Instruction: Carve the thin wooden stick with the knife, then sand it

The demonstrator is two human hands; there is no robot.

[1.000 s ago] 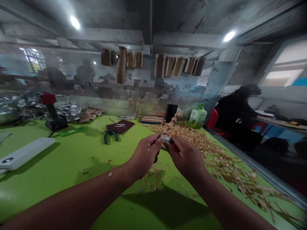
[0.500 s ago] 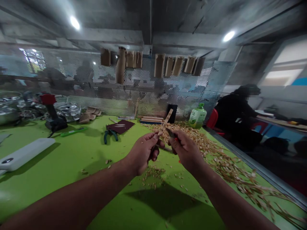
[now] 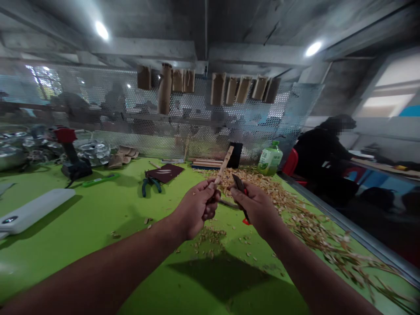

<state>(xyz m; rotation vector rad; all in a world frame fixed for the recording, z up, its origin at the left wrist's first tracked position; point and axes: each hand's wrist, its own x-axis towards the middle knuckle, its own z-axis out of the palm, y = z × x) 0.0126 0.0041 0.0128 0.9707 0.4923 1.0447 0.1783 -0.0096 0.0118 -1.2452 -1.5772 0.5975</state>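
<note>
The left hand (image 3: 198, 208) grips a stick (image 3: 226, 162) low down, most of it slanting up beyond the grasp; the right hand (image 3: 257, 203) clasps a knife (image 3: 239, 182), seemingly just apart from the stick.

Table: bright green top (image 3: 92, 221), metal edging (image 3: 341, 229) along the right side.
Left end: a white block (image 3: 41, 210) with a dark round spot, lying at a slant.
Behind that: a red-and-black power drill (image 3: 68, 151) standing on its base, a green pen-shaped tool (image 3: 101, 180) near it.
Back left: silvery foil bundles (image 3: 95, 152), then curved wood pieces (image 3: 123, 157).
Middle: blue-handled pliers (image 3: 152, 186) by a dark brown sheet (image 3: 169, 174).
Back: thin sticks (image 3: 208, 162) over something blue.
Right: a heap of wood shavings (image 3: 265, 183), a green-labelled bottle (image 3: 271, 159) upright behind it.
Front: scattered chips (image 3: 211, 238).
</note>
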